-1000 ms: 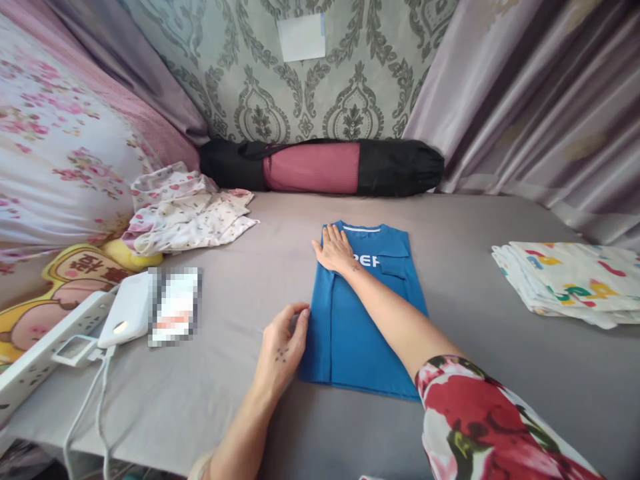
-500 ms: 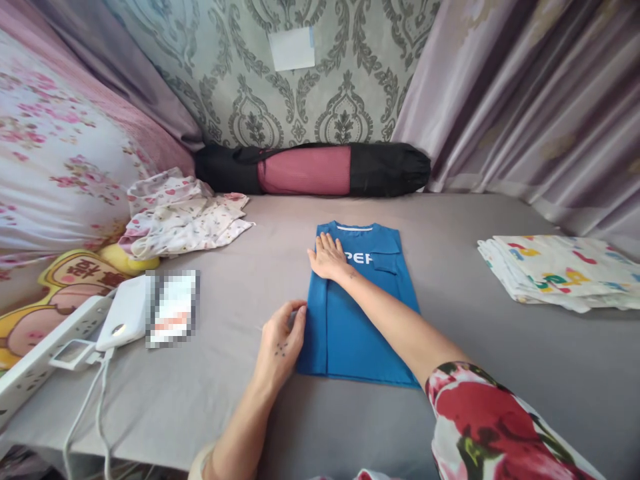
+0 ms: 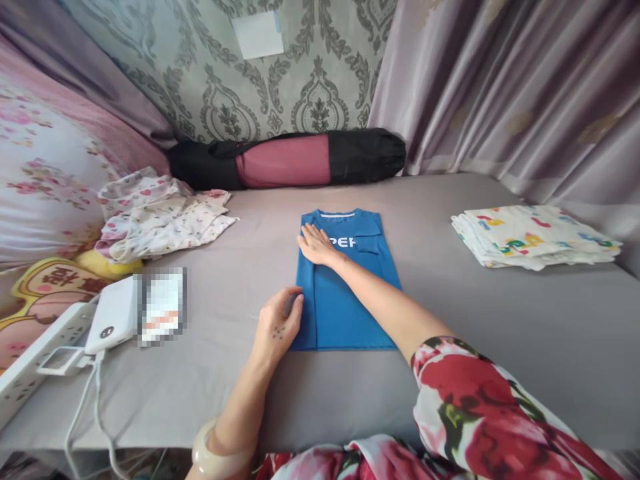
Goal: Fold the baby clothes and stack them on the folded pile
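A blue long-sleeved shirt (image 3: pixel 350 300) lies flat on the grey-covered surface, its sides and sleeves folded inward over the front. White letters show partly at its chest, and the neckline points away from me. My right hand (image 3: pixel 317 245) is open, palm down with fingers stretched, on the shirt's upper left part. At the left edge of the shirt, my left hand (image 3: pixel 280 323) is curled, thumb and forefinger tips close together on the fabric edge. The other fingers of that hand are hidden.
A folded white patterned cloth (image 3: pixel 535 237) lies to the right, crumpled printed clothing (image 3: pixel 165 220) to the left. A black and pink roll bag (image 3: pixel 285 160) rests against the wall. At left are a white power bank (image 3: pixel 113 313), cables and a power strip (image 3: pixel 45 353).
The view has shifted, so the shirt and surroundings appear further left and higher. Both hands keep their places on the shirt. More of my left wrist's bangle shows.
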Motion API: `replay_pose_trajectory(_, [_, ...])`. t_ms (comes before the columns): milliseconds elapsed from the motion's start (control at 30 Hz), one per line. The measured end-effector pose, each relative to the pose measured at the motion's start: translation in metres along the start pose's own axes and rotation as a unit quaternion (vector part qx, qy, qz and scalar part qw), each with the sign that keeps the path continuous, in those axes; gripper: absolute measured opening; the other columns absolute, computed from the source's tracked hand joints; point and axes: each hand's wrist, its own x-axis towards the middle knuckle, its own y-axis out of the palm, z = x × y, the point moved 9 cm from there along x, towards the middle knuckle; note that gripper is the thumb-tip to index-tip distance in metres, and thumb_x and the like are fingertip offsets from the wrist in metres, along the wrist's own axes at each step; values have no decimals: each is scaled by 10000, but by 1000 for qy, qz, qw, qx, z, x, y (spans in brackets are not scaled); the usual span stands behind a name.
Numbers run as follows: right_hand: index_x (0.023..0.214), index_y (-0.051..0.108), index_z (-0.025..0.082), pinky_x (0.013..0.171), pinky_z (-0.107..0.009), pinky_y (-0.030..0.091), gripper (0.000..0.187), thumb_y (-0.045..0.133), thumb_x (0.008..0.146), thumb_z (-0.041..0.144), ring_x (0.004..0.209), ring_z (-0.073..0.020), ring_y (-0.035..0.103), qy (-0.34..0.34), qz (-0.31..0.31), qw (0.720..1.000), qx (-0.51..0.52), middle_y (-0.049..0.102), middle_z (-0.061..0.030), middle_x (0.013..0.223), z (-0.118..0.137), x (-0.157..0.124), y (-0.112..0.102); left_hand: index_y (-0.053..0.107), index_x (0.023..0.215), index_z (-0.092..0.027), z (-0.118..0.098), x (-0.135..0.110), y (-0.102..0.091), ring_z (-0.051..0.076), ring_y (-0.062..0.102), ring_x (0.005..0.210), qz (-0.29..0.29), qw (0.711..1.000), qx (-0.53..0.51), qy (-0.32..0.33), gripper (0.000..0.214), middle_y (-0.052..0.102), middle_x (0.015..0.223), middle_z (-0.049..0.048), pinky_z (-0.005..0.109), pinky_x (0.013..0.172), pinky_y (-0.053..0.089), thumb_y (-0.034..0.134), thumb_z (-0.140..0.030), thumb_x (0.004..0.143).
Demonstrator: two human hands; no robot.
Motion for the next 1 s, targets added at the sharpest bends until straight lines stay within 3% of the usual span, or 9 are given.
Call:
replay_pose_trajectory(200, [1531,234,60,1203,-451,36,658,134,1000,435,1491,-230,74,18,-25,999,-23,132,-119,1614,-46,-54,-35,604,1231,-199,-14,-5,22,246,547,1261,28,989,46,140,356,626,1306,120,448,1088,403,474,-359,941])
replay_pose_trajectory(300, [1528,257,74,1203,-459,54,691,116,989,484,1489,-240,94,49,-43,995,-81,160,-129,1608,-79,-84,-45,541,1319,-193,-15,-9,34,263,449,1355,56,980,97,162,419,525,1424,134,514,1140,318,455,-388,958])
replay_pose_trajectory(400, [1525,255,49,1201,-471,80,735,109,979,519,1484,-261,120,66,-41,991,-111,180,-152,1600,-100,-105,-41,491,1376,-185,-17,-12,42,259,385,1398,81,972,136,171,490,463,1474,140,506,1164,276,429,-447,967])
replay_pose_trajectory(567, [1513,253,-2,1201,-469,87,733,150,978,488,1480,-281,132,56,-53,986,-149,192,-172,1593,-101,-117,-27,484,1385,-172,-20,-13,46,260,368,1407,94,965,173,174,507,450,1482,145,511,1168,255,393,-463,980])
replay_pose_trajectory(733, [1517,250,11,1202,-465,90,728,171,976,493,1481,-276,134,57,-45,988,-137,184,-165,1596,-100,-114,-29,527,1332,-175,-26,-7,41,273,450,1348,102,957,199,184,479,515,1428,154,533,1141,277,377,-466,982])
replay_pose_trajectory(867, [1526,240,35,1203,-461,107,728,143,980,507,1484,-255,124,65,-15,993,-99,183,-143,1600,-104,-118,-35,531,1313,-184,-33,20,34,246,566,1227,109,949,209,207,445,594,1343,137,504,1132,295,348,-434,994])
replay_pose_trajectory(1000, [1530,230,42,1202,-481,89,725,133,985,510,1486,-256,104,51,-29,991,-116,164,-146,1602,-96,-133,-41,440,1406,-150,-32,58,41,263,416,1374,107,940,245,210,496,436,1492,153,517,1153,260,329,-410,997])
